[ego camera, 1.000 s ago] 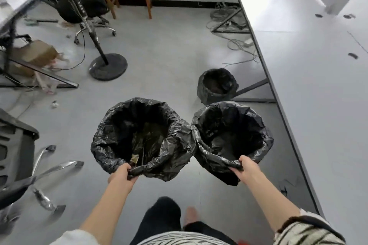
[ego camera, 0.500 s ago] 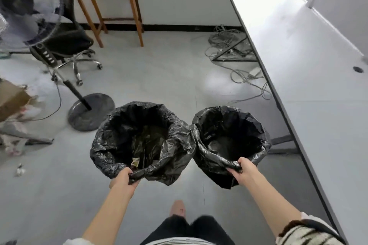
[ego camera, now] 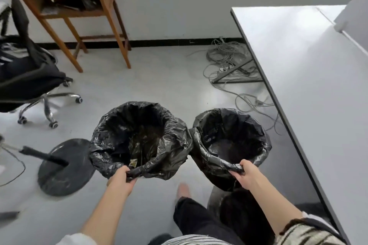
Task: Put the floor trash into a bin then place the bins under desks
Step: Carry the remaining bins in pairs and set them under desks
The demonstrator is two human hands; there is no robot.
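Bins are up off the floor, one in each hand, so both can be carried at once. At the lower left of the middle, the left hand point(ego camera: 121, 180) is closed tight on the near rim of the left bin point(ego camera: 139, 139). Its black bag is thin, shiny and crinkly, and a bit of trash point(ego camera: 133, 163) sits inside. Just beside it, touching, is the right bin point(ego camera: 231, 141), round with the same wrinkly liner. The right hand point(ego camera: 246, 175) pinches its rim shut. On the right, the flat, smooth, grey worktop point(ego camera: 310, 85) waits; I think the bins go under it.
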